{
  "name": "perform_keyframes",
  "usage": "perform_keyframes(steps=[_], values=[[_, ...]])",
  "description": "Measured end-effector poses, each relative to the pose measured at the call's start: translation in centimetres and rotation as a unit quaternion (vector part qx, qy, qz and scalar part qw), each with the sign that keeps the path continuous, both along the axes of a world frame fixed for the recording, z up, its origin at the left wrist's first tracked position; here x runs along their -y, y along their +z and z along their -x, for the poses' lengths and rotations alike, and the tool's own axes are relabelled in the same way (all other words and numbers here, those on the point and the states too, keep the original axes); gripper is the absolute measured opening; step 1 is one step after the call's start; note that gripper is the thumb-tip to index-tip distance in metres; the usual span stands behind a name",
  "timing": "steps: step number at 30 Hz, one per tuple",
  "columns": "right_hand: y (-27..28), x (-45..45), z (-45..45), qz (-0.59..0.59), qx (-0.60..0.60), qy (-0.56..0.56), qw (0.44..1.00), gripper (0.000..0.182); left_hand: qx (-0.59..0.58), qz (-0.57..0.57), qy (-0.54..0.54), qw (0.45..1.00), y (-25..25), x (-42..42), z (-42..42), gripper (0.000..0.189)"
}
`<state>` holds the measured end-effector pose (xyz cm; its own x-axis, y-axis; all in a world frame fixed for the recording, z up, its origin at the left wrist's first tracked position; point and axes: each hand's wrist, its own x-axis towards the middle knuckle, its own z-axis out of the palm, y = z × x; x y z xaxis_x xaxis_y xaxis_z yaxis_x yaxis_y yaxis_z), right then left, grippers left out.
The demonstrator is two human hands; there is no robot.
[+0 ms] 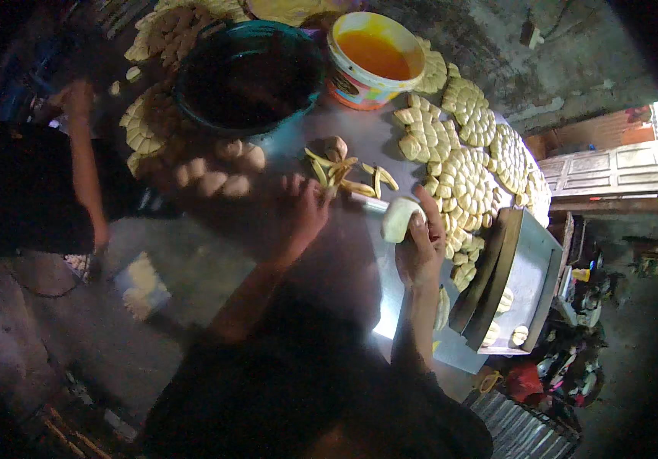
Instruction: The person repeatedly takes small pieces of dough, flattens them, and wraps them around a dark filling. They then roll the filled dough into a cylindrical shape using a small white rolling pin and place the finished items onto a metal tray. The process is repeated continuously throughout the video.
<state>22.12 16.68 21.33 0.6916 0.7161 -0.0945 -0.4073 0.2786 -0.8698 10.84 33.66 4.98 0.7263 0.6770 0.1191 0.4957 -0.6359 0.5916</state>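
Note:
My right hand [423, 249] holds a pale, flattened piece of dough [399, 220] between thumb and fingers above the metal tabletop [357, 126]. To its left, my left hand [306, 212] reaches to a small heap of yellow strips [337, 171] that look like sliced banana. Its fingertips are at the near end of one strip; whether they grip it is hard to tell. Another few strips [379, 179] lie between the two hands. Just behind the heap sits a rounded brown lump [335, 148]. Several dough balls [214, 179] rest in shadow left of my left hand.
A dark green basin [248, 129] and a bucket of orange liquid [374, 54] stand at the back. Clustered dough pieces [466, 178] cover the right side. Nearer, a metal tray [526, 287] holds several shaped dough pieces. Another person's arm [83, 166] shows at left.

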Motion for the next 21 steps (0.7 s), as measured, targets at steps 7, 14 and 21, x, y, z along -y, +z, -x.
perform_keyframes(steps=[7, 14, 21], values=[[4.1, -16.3, -1.6, 0.126, 0.321, 0.228, 0.911, 0.055, 0.035, -0.009, 0.103, 0.994, -1.3, -3.5, -5.0, 0.052], [0.6, -33.7, -1.0, 0.301, 0.538, 0.451, 0.646, 0.063, -0.092, -0.122, 0.077, 0.985, 1.5, -2.4, -4.5, 0.044], [-5.0, -37.3, -0.9, 0.286, 0.555, 0.590, 0.512, 0.065, 0.238, 0.275, 0.061, 0.930, 2.0, -5.1, -1.5, 0.036]])
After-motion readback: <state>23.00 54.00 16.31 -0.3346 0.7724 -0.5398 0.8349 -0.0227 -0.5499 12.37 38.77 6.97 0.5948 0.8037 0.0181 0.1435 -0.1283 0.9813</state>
